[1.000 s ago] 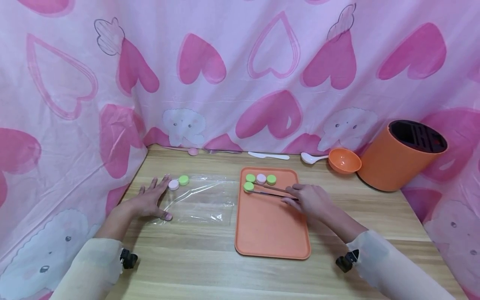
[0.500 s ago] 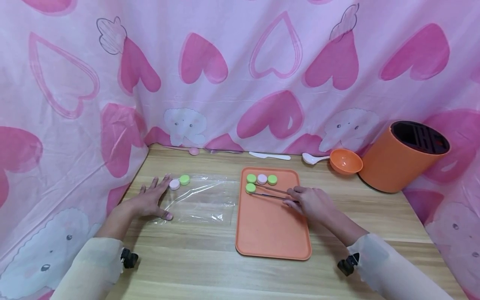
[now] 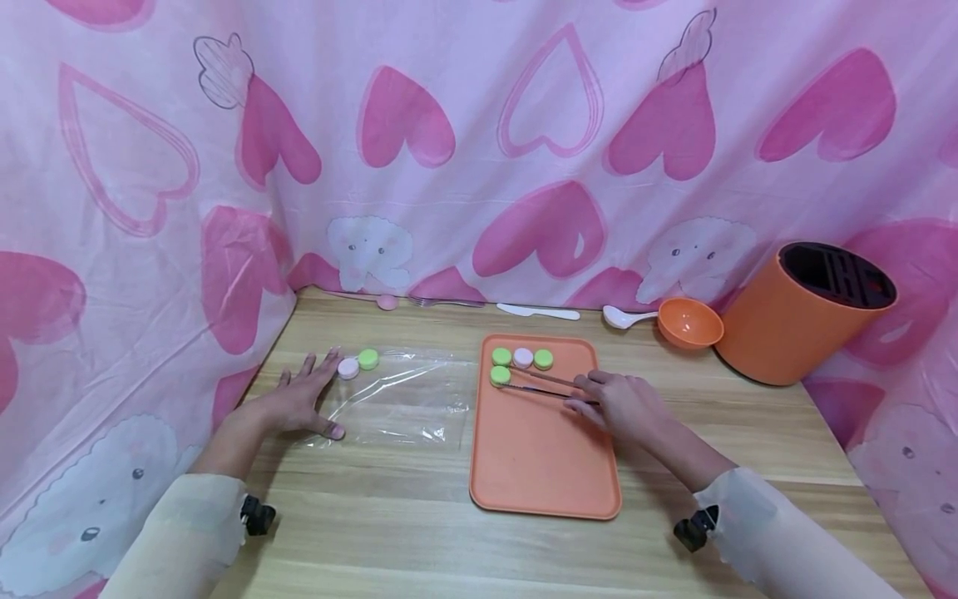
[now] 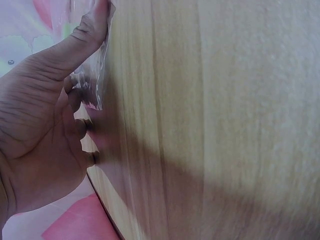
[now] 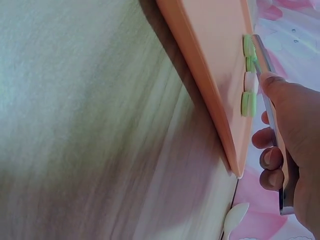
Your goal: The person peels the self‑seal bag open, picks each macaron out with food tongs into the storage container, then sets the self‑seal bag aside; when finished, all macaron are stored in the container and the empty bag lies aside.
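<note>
Farthest left, left hand [image 3: 299, 403] flat on the table [image 3: 389, 516], fingers spread and straight, thumb pressing the near corner of a clear plastic bag [image 3: 404, 399]. Just past its fingertips, on the bag's far corner: one pink disc [image 3: 348, 368] and one green disc [image 3: 367, 358], touching, judged still to be moved. Between the hands, the rest of the bag, flat, nothing else on it. Next right, orange tray [image 3: 539, 466] with four discs at its far end: a row of green [image 3: 501, 356], pink [image 3: 523, 358], green [image 3: 543, 359], and a fourth green disc [image 3: 500, 375] just in front of the row's left end. Right hand [image 3: 624, 403] over the tray's right edge, fingers curled round metal tweezers [image 3: 539, 384], tips at that fourth disc; gripping or merely touching, cannot tell. So four on the tray, two left outside, roughly two thirds along by this count. Beyond the right hand: white spoon [image 3: 624, 315], empty orange bowl [image 3: 689, 322], orange holder [image 3: 804, 312] with a black slotted top, contents not visible.
</note>
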`<action>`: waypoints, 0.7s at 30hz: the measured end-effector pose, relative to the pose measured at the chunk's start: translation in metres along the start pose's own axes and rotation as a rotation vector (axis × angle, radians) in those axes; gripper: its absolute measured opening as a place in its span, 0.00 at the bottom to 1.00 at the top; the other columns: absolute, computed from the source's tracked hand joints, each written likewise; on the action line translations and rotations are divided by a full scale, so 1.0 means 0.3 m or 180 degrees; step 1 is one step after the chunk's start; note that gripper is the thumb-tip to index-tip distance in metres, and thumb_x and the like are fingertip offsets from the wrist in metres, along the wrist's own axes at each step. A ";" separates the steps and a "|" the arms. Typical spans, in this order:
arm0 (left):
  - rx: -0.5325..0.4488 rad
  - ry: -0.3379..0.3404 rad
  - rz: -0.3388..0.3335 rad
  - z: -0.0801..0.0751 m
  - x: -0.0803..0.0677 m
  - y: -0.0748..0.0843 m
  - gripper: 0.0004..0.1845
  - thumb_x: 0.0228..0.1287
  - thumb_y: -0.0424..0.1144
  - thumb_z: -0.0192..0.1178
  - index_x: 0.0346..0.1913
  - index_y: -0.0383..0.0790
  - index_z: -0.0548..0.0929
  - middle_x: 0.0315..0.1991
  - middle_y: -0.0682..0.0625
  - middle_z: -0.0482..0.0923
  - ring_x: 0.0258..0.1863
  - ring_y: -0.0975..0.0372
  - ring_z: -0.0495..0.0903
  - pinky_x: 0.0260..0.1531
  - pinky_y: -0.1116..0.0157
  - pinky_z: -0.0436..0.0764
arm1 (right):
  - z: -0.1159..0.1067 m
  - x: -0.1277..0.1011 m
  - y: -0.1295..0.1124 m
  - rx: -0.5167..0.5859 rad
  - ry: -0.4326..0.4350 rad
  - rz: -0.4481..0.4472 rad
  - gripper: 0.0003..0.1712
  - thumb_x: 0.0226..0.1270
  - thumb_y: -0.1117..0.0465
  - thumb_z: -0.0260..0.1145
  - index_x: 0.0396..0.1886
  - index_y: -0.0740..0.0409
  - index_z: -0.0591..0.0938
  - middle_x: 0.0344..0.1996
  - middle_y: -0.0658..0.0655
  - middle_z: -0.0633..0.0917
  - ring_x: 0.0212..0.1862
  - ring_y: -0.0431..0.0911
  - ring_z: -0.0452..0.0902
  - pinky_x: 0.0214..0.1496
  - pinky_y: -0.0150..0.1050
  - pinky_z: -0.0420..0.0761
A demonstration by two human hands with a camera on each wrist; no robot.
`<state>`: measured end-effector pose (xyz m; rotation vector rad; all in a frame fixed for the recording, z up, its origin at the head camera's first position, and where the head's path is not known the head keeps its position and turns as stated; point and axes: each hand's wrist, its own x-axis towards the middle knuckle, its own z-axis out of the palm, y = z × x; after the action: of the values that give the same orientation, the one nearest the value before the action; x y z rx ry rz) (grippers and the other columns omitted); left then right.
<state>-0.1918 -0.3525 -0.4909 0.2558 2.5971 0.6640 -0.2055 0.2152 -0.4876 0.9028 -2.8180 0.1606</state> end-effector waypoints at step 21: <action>0.0017 0.0019 -0.0008 0.000 0.000 -0.004 0.82 0.50 0.59 0.87 0.91 0.37 0.35 0.92 0.34 0.30 0.88 0.30 0.23 0.80 0.22 0.25 | 0.021 0.137 -0.135 0.0058 0.0116 -0.0613 0.09 0.73 0.48 0.79 0.42 0.47 0.93 0.26 0.43 0.86 0.27 0.38 0.79 0.31 0.38 0.86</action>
<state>-0.1917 -0.3537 -0.4915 0.2526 2.6048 0.6578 -0.2155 0.1583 -0.4834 1.1558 -2.6812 0.1747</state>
